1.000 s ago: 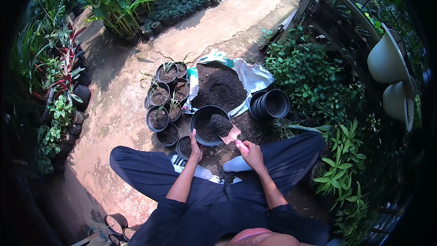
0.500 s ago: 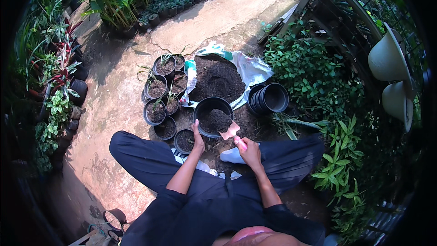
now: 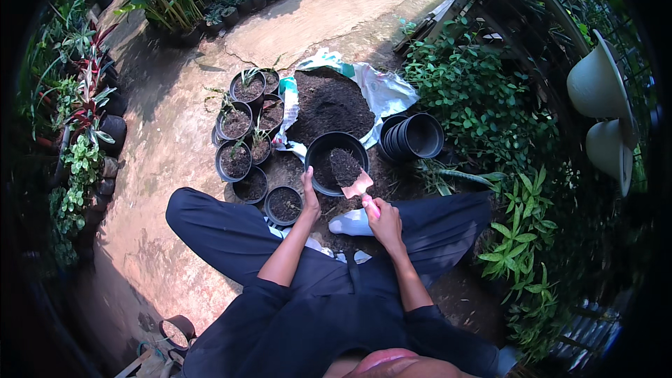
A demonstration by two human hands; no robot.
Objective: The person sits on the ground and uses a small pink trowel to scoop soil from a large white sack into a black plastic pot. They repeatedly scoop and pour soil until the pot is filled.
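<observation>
One trowel [image 3: 358, 185] is gripped by its pink handle in the right hand [image 3: 386, 224], fingers wrapped round; its blade, loaded with soil, is held over the one big pot [image 3: 322, 148]. Whether the load touches the soil beneath cannot be told. The left hand [image 3: 309, 199] is held flat, fingers extended, at the big pot's near left side. Eight small pots [image 3: 280, 222] are counted to the left, soil seen in them, plants in at least four. One bag [image 3: 385, 91] of soil is sited just beyond. One stack [image 3: 402, 141] of pots is noted to the right, its number uncertain. Two hats [image 3: 595, 84] are hung at far right.
</observation>
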